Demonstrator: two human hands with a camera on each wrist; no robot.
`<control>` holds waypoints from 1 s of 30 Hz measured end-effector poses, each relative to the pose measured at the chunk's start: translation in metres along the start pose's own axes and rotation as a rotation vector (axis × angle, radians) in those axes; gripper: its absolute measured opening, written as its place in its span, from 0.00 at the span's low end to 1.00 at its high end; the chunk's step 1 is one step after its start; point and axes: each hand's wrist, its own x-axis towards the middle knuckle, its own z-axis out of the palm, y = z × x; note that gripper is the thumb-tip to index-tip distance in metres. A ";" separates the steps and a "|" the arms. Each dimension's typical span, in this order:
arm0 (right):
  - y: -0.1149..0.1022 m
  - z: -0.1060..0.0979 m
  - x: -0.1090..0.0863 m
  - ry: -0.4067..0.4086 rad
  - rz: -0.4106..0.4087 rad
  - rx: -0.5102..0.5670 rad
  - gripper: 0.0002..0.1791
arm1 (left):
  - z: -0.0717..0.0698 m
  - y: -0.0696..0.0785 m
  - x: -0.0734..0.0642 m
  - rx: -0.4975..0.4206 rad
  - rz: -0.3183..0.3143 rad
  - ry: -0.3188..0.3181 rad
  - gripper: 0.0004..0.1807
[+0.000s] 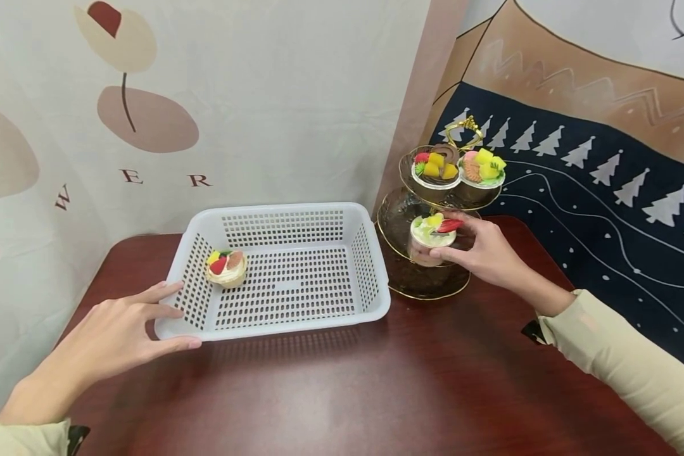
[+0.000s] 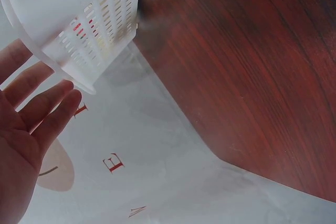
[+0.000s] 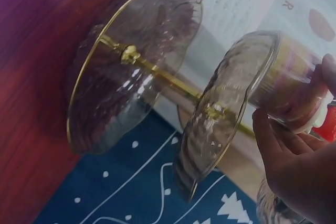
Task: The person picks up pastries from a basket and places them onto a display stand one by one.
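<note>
Dessert cup [image 1: 427, 248], cream-topped, was at the middle tier [image 1: 393, 221] of a gold-rimmed stand [image 1: 424, 284] right of the white basket [image 1: 285, 209], gripped between thumb and fingers of the right hand [image 1: 484, 250]. At the basket's left side rested the left hand [image 1: 120, 326], its fingers extended and spread. Inside the basket, toward its left, sat a fruit tart [image 1: 228, 272]. Two fruit-topped cups [image 1: 435, 174] stood on the stand's top tier [image 1: 455, 204], to the basket's right.

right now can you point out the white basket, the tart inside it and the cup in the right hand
White basket [image 1: 287, 285]: head view, on its bare floor.
Tart [image 1: 227, 272]: head view, on its cream topping.
Cup [image 1: 429, 238]: head view, on its creamy top.
</note>
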 end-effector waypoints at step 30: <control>0.040 -0.021 0.000 0.036 0.051 -0.151 0.37 | 0.001 0.000 0.001 -0.002 -0.009 0.001 0.28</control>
